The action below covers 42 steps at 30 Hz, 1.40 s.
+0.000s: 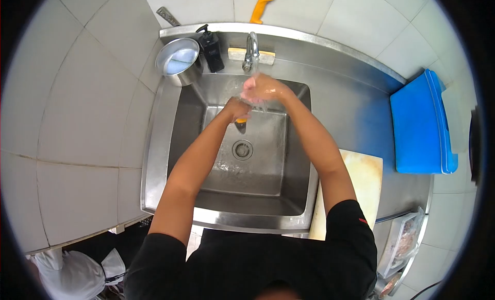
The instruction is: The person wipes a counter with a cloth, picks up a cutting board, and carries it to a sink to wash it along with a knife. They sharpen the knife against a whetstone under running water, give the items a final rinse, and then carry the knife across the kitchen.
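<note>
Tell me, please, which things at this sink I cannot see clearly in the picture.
Head view only:
- Orange object in the sink: mostly hidden under the left hand; what it is cannot be told.
- Right hand: fingers blurred by running water from the tap.
- Orange handle on the wall: its lower part is hidden behind the counter edge.
- Packaged food, lower right: distorted near the lens edge.

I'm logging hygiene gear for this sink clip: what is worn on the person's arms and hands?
Both hands, left hand and right hand, are bare: no gloves, watch or rings visible. The forearms are uncovered. Short black sleeves end above the elbows; the right sleeve bears a small red mark.
</note>
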Motion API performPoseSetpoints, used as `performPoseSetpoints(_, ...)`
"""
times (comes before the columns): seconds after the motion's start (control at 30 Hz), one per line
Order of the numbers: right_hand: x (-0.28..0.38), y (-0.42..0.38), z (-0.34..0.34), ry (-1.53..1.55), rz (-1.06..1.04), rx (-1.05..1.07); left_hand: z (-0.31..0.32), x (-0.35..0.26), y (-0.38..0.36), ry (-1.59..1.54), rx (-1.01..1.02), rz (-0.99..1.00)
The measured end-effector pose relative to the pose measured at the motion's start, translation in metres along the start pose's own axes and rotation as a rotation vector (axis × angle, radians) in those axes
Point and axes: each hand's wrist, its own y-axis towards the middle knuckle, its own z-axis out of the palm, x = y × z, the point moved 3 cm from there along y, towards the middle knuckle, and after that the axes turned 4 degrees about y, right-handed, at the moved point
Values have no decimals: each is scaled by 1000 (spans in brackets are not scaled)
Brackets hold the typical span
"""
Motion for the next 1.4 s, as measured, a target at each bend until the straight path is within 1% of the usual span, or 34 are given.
performPoseSetpoints(0.03,5,3,-5,-207,-188,-58,-9,-4,8,58,-14,29)
performPoseSetpoints(0.07,-5,20,-14,-365,-220,-231,-16,-8,14,113,-18,63)
performPoseSetpoints(0.1,-19,34,-17,-513,-244,-403,-24,-10,17,49,-63,37)
performPoseSetpoints(0.13,-8,23,-21,-595,-293,-561,-27,-16,18,-20,-99,10)
performPoseSetpoints(0.17,4,9,-27,-677,-341,-721,-29,-27,16,-43,-73,10)
performPoseSetpoints(0.23,-13,21,-31,-847,-147,-560,-29,-22,4,-1722,-206,-840)
performPoseSetpoints(0.27,-15,20,-26,-834,-157,-556,-39,-26,-5,-1715,-209,-858)
performPoseSetpoints(0.33,-15,20,-22,-697,246,-438,-60,-31,-32,-1788,-369,-982)
performPoseSetpoints(0.4,-50,32,-2,-455,348,-373,-71,-37,-60,-1719,-402,-1041)
performPoseSetpoints(0.47,-95,44,27,-576,92,-766,-61,-35,-83,-1762,-518,-1021)
performPoseSetpoints(0.5,-72,21,28,-393,152,-676,-42,-26,-95,-1599,-443,-951)
performPoseSetpoints(0.53,-71,9,32,-191,198,-633,-37,-26,-107,-1500,-449,-989)
performPoseSetpoints(0.57,-65,-4,41,-220,278,-601,-37,-31,-117,-1397,-469,-1036)
performPoseSetpoints(0.6,-95,8,54,-330,341,-447,-42,-41,-131,-1404,-587,-951)
performPoseSetpoints(0.63,-123,11,79,-263,243,-454,-35,-44,-137,-1290,-566,-994)
performPoseSetpoints(0.67,-89,-19,103,295,505,-317,-46,-59,-146,-1051,-549,-897)
performPoseSetpoints(0.7,-80,-28,134,559,510,-199,-32,-65,-144,-718,-546,-831)
performPoseSetpoints(0.73,-70,-36,157,729,563,-94,-1,-62,-134,-510,-602,-721)
performPoseSetpoints(0.77,-112,-22,181,909,562,97,0,-79,-128,-379,-650,-721)
performPoseSetpoints(0.8,-80,-36,190,1040,498,196,-28,-108,-140,-696,-794,-879)
performPoseSetpoints(0.83,-95,-36,206,1268,429,67,-23,-118,-133,-841,-712,-1005)
performPoseSetpoints(0.87,-99,-40,216,1340,387,9,-23,-131,-135,-840,-845,-946)
performPoseSetpoints(0.9,-96,-44,223,1348,368,-51,-26,-146,-140,-775,-853,-976)
performPoseSetpoints(0.93,-95,-52,227,1340,353,-99,-49,-169,-157,-882,-840,-962)
performPoseSetpoints(0.97,-93,-60,229,1330,338,-137,-50,-182,-166,-910,-897,-912)
performPoseSetpoints(1.0,-88,-64,230,1311,327,-157,-49,-189,-170,-940,-946,-861)
performPoseSetpoints(1.03,-82,-72,230,1280,312,-171,-54,-200,-182,-920,-986,-876)
performPoseSetpoints(1.1,-65,-84,229,1208,272,-186,-65,-220,-203,-913,-1010,-830)
performPoseSetpoints(1.13,-59,-89,229,1166,255,-187,-70,-226,-214,-906,-1054,-849)
performPoseSetpoints(1.2,-47,-100,227,1089,226,-176,-79,-242,-230,-862,-959,-709)
performPoseSetpoints(1.23,-39,-106,228,1053,213,-168,-84,-250,-242,-852,-988,-728)
performPoseSetpoints(1.33,-24,-117,226,978,177,-125,-104,-275,-273,-762,-948,-686)
performPoseSetpoints(1.37,-23,-117,226,983,159,-104,-109,-281,-288,-753,-969,-712)
performPoseSetpoints(1.4,-27,-115,225,1045,141,-71,-115,-288,-306,-807,-998,-684)
